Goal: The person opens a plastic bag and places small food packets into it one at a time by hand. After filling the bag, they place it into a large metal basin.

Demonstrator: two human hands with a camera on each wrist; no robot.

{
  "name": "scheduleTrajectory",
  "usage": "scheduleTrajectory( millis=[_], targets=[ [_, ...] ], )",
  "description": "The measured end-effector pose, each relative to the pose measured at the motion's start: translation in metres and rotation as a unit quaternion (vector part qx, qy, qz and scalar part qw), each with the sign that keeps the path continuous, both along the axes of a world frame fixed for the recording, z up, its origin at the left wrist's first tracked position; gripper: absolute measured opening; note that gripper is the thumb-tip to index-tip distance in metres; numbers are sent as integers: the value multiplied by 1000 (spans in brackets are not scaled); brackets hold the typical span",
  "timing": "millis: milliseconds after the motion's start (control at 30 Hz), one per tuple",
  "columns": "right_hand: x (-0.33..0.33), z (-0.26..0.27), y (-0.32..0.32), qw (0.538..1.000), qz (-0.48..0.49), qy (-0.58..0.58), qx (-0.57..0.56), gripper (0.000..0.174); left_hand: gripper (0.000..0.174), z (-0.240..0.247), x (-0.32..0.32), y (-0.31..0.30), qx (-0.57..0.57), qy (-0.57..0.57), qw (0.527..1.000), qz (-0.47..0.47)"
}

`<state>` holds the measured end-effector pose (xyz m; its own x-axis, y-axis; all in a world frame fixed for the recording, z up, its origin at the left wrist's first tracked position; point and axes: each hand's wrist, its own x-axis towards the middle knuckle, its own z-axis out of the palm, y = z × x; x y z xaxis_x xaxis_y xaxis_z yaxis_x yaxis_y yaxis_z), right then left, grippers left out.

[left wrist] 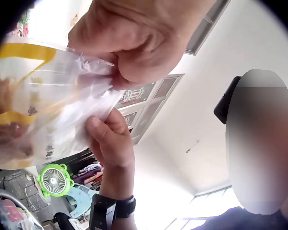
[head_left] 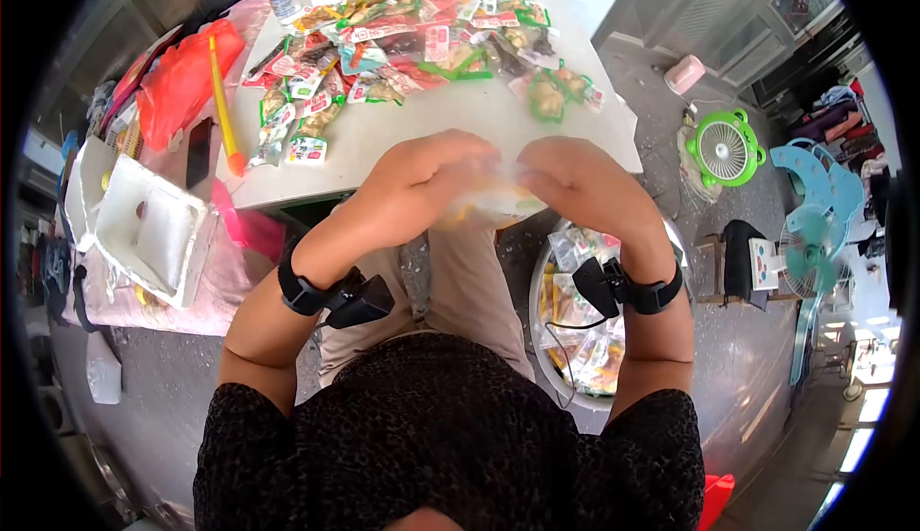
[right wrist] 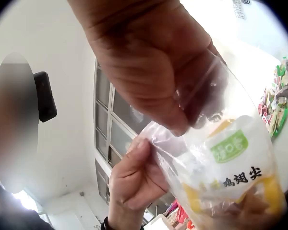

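Both hands are raised over the table's near edge, on a clear plastic food packet (head_left: 491,205) with yellow print. My left hand (head_left: 422,174) pinches one side of its top edge, thumb against curled fingers. Opposite it, my right hand (head_left: 580,178) grips the other side of the same edge. The right wrist view shows a green label and dark lettering on the packet (right wrist: 235,175), with brownish food pieces low inside. In the left wrist view the packet (left wrist: 43,105) hangs below the hands, its top plastic creased between them.
Many small snack packets (head_left: 393,42) are spread over the white table (head_left: 431,124). At the right, a metal basin (head_left: 539,325) holds more packets. A white foam box (head_left: 144,229), red bag (head_left: 182,90) and yellow stick (head_left: 222,109) lie left. A green fan (head_left: 725,148) stands on the floor.
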<state>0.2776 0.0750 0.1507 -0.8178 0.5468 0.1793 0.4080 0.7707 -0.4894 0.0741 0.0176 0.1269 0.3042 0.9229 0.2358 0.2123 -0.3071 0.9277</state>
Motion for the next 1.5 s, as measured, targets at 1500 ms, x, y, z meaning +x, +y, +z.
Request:
scheduleTrajectory(
  millis=[1500],
  targets=[
    [360, -286, -176, 690, -673, -203, -171, 22, 23, -195, -102, -34, 139, 416, 883, 168]
  ],
)
